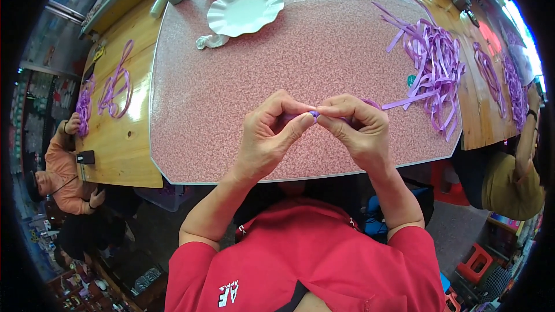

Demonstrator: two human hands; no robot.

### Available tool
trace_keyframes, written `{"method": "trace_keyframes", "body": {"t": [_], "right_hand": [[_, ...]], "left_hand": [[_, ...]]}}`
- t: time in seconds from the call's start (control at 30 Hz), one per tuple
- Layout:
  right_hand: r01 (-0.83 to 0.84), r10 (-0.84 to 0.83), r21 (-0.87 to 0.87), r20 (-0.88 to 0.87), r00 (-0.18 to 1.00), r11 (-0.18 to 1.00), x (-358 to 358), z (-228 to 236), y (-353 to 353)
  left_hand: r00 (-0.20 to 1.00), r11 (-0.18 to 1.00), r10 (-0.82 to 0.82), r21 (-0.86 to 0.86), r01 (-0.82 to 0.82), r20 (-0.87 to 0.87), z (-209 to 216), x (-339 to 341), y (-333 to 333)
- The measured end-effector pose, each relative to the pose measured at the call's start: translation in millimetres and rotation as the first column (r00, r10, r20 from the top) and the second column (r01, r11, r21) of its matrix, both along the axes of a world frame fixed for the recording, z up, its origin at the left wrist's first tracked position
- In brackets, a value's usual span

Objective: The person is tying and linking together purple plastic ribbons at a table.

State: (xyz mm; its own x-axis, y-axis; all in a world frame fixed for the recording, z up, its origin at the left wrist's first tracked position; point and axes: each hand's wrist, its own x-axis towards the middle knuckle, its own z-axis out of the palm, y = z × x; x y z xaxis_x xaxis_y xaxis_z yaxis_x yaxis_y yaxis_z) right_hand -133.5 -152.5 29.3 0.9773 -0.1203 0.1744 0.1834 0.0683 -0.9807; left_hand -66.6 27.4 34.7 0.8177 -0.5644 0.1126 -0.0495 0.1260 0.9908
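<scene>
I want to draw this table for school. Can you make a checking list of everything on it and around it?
Surface: pink speckled tabletop lying on wooden benches.
Job's things: small purple ribbon piece pinched between left hand and right hand; fingers closed on it.
Clutter: heap of purple ribbon strips, white scalloped plate, crumpled clear wrapper, more ribbon loops.
Cables: nothing seen.
Surroundings: a person in orange on the left, another person's arm on the right, red stools.

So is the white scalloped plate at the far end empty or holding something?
Empty: the plate shows only bare white surface; a crumpled clear wrapper lies beside it.
</scene>
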Motion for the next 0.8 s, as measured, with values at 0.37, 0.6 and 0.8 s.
{"method": "trace_keyframes", "body": {"t": [0.37,0.6,0.8], "right_hand": [[0.174,-0.173,0.019,0.258,0.95,0.985,3,-14,21],[0.163,-0.149,-0.026,0.278,0.949,0.986,4,-15,19],[0.128,-0.093,-0.175,0.198,0.976,0.976,6,-2,6]], "left_hand": [[0.992,0.99,0.097,-0.111,-0.088,0.082,-3,-1,-5],[0.997,0.979,0.06,-0.193,-0.067,-0.041,-11,-4,-8],[0.996,0.986,0.091,-0.145,-0.086,0.024,-5,-7,-12]]}}
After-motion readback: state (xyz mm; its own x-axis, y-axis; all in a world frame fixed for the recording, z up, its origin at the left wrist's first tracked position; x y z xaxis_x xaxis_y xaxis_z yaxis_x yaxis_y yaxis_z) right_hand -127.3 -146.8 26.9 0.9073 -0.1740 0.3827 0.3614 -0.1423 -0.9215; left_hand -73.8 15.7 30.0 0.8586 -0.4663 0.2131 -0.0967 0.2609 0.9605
